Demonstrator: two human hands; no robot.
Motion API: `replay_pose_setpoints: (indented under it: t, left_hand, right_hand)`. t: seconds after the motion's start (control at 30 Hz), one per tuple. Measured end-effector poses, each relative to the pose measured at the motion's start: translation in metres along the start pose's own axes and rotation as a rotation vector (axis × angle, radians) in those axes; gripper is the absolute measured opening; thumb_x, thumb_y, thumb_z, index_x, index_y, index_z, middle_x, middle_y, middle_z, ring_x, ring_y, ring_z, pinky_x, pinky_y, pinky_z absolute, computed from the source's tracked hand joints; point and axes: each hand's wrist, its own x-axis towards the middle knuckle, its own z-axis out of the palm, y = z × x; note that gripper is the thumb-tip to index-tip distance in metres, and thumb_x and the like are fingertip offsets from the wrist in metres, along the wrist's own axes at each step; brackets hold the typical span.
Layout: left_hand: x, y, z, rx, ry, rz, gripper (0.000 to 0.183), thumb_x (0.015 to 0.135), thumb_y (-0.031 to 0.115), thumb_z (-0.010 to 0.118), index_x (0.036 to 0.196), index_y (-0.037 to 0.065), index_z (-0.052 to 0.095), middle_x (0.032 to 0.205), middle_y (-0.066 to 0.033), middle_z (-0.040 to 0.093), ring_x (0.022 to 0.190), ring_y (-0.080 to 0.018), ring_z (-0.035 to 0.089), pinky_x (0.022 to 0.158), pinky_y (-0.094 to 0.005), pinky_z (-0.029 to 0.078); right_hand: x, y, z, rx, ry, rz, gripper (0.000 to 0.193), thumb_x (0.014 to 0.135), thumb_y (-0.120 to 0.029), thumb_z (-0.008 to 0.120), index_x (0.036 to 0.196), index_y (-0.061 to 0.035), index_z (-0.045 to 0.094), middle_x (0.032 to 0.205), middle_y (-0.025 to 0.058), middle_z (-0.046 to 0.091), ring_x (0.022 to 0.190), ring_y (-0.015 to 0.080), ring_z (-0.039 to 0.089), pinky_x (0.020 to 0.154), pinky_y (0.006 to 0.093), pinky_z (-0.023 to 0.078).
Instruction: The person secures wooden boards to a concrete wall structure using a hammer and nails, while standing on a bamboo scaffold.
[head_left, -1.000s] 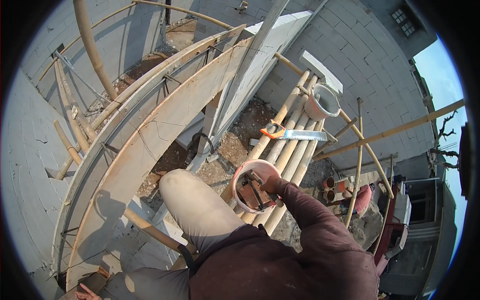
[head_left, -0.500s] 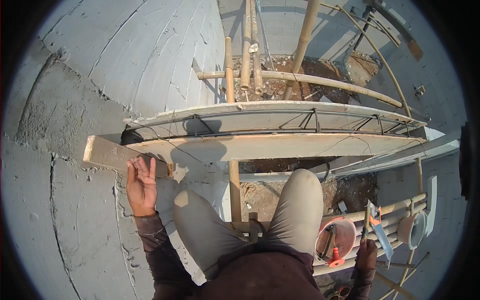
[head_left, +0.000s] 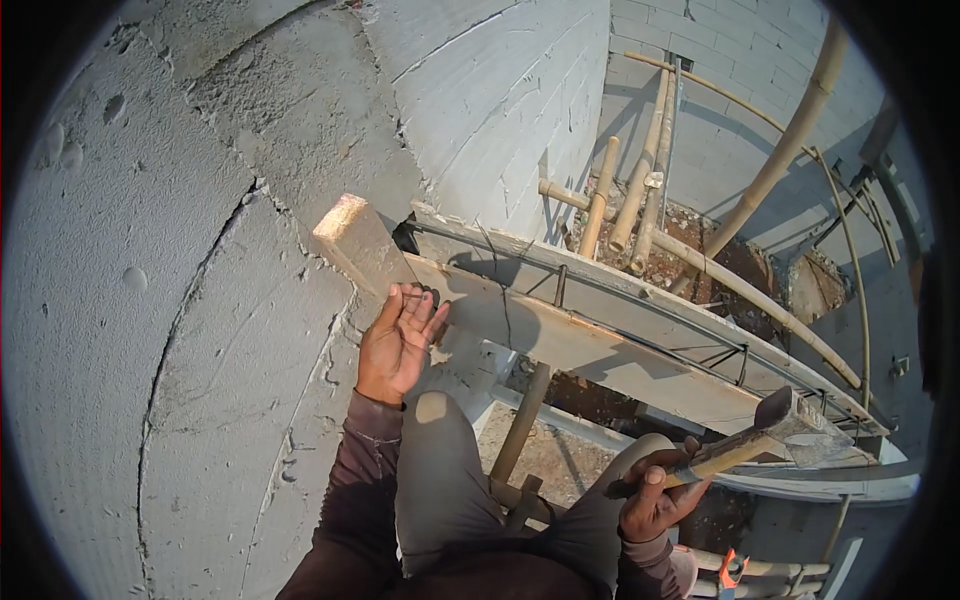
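Observation:
My left hand (head_left: 392, 352) is palm up with its fingers curled, just below a short wooden board (head_left: 362, 245) that lies against the grey wall. Something small and dark shows at its fingertips, too small to make out. My right hand (head_left: 660, 497) is closed round the wooden handle of a hammer (head_left: 735, 452). Its broad metal head is raised to the right, above my knee. In front of me runs a long beam form of pale boards (head_left: 600, 345), with dark steel bars (head_left: 560, 285) between its two sides.
Grey block wall (head_left: 240, 350) fills the left side. Bamboo poles (head_left: 755, 290) cross beyond the form, over rubble-strewn ground far below. An upright post (head_left: 522, 420) stands by my knees. At the lower right, an orange-handled saw (head_left: 735, 568) rests by bamboo rails (head_left: 800, 568).
My right hand has come up from beside the bucket, bringing the hammer over my knee. The view has turned left. My left hand stays by the wooden board.

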Motion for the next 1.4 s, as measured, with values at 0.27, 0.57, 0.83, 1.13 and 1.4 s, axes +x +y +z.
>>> replay_pose_setpoints:
  t: [0.27, 0.57, 0.83, 1.13, 1.4]
  left_hand:
    - [0.000, 0.003, 0.005, 0.046, 0.001, -0.002, 0.015, 0.102, 0.025, 0.054, 0.100, 0.013, 0.062, 0.096, 0.0021, 0.069, 0.098, -0.0131, 0.069, 0.100, -0.0455, 0.049]
    - [0.004, 0.011, -0.006, 0.130, -0.039, -0.070, 0.018, 0.100, 0.029, 0.059, 0.101, 0.012, 0.063, 0.099, 0.0007, 0.066, 0.093, -0.0150, 0.066, 0.098, -0.0417, 0.049]
    - [0.003, 0.005, 0.007, 0.128, 0.030, -0.066, 0.016, 0.100, 0.030, 0.058, 0.101, 0.014, 0.063, 0.098, 0.0029, 0.066, 0.094, -0.0129, 0.066, 0.096, -0.0424, 0.049]
    - [0.003, 0.006, 0.000, 0.094, -0.009, -0.065, 0.016, 0.100, 0.029, 0.058, 0.102, 0.014, 0.063, 0.099, 0.0026, 0.067, 0.096, -0.0125, 0.066, 0.094, -0.0403, 0.050]
    - [0.001, 0.008, -0.002, 0.159, 0.070, -0.046, 0.017, 0.100, 0.029, 0.058, 0.103, 0.014, 0.064, 0.098, 0.0022, 0.068, 0.099, -0.0157, 0.067, 0.094, -0.0470, 0.050]
  right_hand:
    - [-0.003, 0.069, 0.140, -0.198, -0.439, 0.016, 0.047, 0.095, -0.019, 0.062, 0.135, 0.0004, 0.047, 0.108, 0.0260, 0.066, 0.095, 0.0399, 0.068, 0.080, 0.0421, 0.054]
    - [-0.001, 0.067, 0.176, -0.107, -0.544, 0.055, 0.048, 0.094, -0.015, 0.062, 0.138, -0.0001, 0.048, 0.115, 0.0282, 0.064, 0.102, 0.0407, 0.067, 0.083, 0.0411, 0.054]
    - [-0.014, 0.084, 0.174, 0.122, -0.302, 0.077, 0.053, 0.094, -0.016, 0.061, 0.139, 0.0052, 0.043, 0.104, 0.0234, 0.067, 0.086, 0.0322, 0.069, 0.077, 0.0365, 0.053]
    - [-0.020, 0.093, 0.178, 0.104, -0.290, 0.001, 0.051, 0.093, -0.017, 0.063, 0.139, -0.0021, 0.046, 0.120, 0.0279, 0.062, 0.107, 0.0419, 0.064, 0.088, 0.0432, 0.052]
    - [-0.023, 0.091, 0.153, -0.040, -0.586, 0.237, 0.051, 0.095, -0.022, 0.061, 0.138, -0.0026, 0.044, 0.110, 0.0274, 0.065, 0.098, 0.0451, 0.065, 0.083, 0.0453, 0.052]
